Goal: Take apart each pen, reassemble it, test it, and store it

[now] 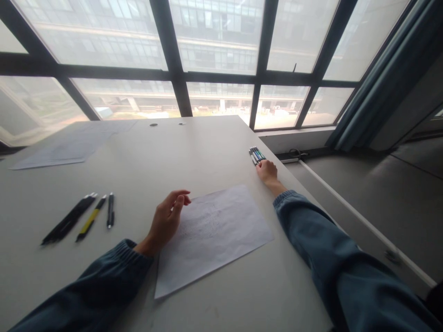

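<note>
My right hand (267, 171) is closed at the near end of a row of several pens (256, 155), close to the table's right edge. Its fingertips are partly hidden, and I cannot make out whether one pen or more is gripped. Over the left edge of a sheet of paper (218, 235) with faint marks hovers or rests my left hand (169, 216). Its fingers are loosely bent, the thumb apart from them, with nothing visible in between. Left of that hand lie a dark pen (110, 210), a yellow and black pen (92, 218) and a bundle of black pens (71, 217).
More sheets of paper (69, 143) lie at the far left of the white table (194, 157). Large windows stand behind it. Past the right edge are the grey floor, a white pipe (367, 230) and a blue curtain (384, 74).
</note>
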A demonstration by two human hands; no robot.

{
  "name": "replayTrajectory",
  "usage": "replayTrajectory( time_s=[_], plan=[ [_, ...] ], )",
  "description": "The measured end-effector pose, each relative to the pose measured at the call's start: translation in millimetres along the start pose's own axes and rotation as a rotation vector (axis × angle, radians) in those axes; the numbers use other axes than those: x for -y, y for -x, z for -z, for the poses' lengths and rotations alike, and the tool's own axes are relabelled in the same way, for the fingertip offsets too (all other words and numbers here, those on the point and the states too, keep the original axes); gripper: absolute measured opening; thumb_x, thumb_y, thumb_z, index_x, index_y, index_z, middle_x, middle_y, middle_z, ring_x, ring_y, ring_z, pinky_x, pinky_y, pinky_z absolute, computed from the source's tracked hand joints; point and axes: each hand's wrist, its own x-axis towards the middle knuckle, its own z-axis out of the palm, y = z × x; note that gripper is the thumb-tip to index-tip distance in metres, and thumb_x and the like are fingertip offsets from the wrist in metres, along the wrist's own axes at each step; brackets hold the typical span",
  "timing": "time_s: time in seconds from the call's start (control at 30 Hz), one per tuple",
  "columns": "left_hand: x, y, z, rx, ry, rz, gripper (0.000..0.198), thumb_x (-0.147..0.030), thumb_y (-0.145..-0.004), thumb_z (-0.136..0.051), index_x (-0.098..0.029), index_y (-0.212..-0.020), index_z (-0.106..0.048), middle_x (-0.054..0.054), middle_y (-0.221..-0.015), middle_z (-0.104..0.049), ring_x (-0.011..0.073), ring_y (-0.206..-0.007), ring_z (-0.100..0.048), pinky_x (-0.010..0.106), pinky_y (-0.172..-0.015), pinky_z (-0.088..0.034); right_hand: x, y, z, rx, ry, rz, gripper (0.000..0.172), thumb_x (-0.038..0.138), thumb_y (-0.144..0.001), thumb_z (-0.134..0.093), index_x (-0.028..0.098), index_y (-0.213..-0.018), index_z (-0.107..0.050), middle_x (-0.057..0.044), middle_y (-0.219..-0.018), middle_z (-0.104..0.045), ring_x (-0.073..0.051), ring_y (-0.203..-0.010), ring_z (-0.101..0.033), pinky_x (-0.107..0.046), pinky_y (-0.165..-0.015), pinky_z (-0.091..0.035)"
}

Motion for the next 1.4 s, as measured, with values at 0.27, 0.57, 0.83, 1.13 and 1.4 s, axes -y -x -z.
replayTrajectory(
  time_s=[0.27, 0.57, 0.83, 1.13, 1.4],
  plan=[
    [-4.5, 0.6, 2.5, 0.026, -0.057, 0.055, 0.04, -0.05, -0.099, -0.044, -0.017, -0.107, -0.066, 0.003, -0.08, -0.068, 0.0158, -0.07, -0.058, 0.028, -0.067, -0.046, -1.9, -15.0, -6.1, -0.005, -0.018, -0.025, 0.023, 0.029, -0.095, -0.058, 0.016, -0.097, -0.076, -0.016, -0.102, -0.076, -0.027, -0.1, -0.071, -0.033, -0.089, -0.051],
    [-6.9, 0.9, 2.2, 0.042, -0.068, 0.072, 0.037, -0.048, -0.097, -0.046, -0.018, -0.105, -0.066, 0.001, -0.077, -0.068, 0.0157, -0.068, -0.056, 0.028, -0.067, -0.044, -3.7, -14.6, -6.1, -0.013, -0.034, -0.023, 0.023, 0.032, -0.094, -0.061, 0.015, -0.099, -0.076, -0.017, -0.105, -0.075, -0.026, -0.102, -0.07, -0.032, -0.09, -0.05],
    [-9.3, 0.4, 4.0, 0.061, -0.07, 0.077, 0.037, -0.049, -0.096, -0.046, -0.018, -0.104, -0.066, 0.001, -0.074, -0.067, 0.016, -0.066, -0.056, 0.027, -0.063, -0.043, -9.8, -4.7, 0.6, -0.013, -0.039, -0.04, 0.021, 0.031, -0.092, -0.062, 0.016, -0.092, -0.077, -0.016, -0.1, -0.076, -0.026, -0.097, -0.071, -0.031, -0.086, -0.05],
    [-10.2, 0.9, 3.5, 0.09, -0.065, 0.093, 0.037, -0.048, -0.094, -0.047, -0.018, -0.106, -0.066, 0.001, -0.072, -0.067, 0.0153, -0.062, -0.057, 0.026, -0.059, -0.04, -4.5, -9.3, -3.2, -0.029, -0.041, -0.061, 0.024, 0.037, -0.091, -0.064, 0.017, -0.094, -0.076, -0.015, -0.101, -0.077, -0.027, -0.097, -0.072, -0.032, -0.084, -0.052],
    [-12.3, -0.3, 1.3, 0.095, -0.078, 0.095, 0.038, -0.049, -0.095, -0.047, -0.018, -0.107, -0.065, 0.001, -0.072, -0.067, 0.0161, -0.064, -0.058, 0.026, -0.06, -0.041, -4.6, -11.0, -3.2, -0.029, -0.039, -0.063, 0.023, 0.036, -0.093, -0.063, 0.017, -0.096, -0.076, -0.016, -0.102, -0.076, -0.027, -0.098, -0.072, -0.034, -0.087, -0.052]
  ],
)
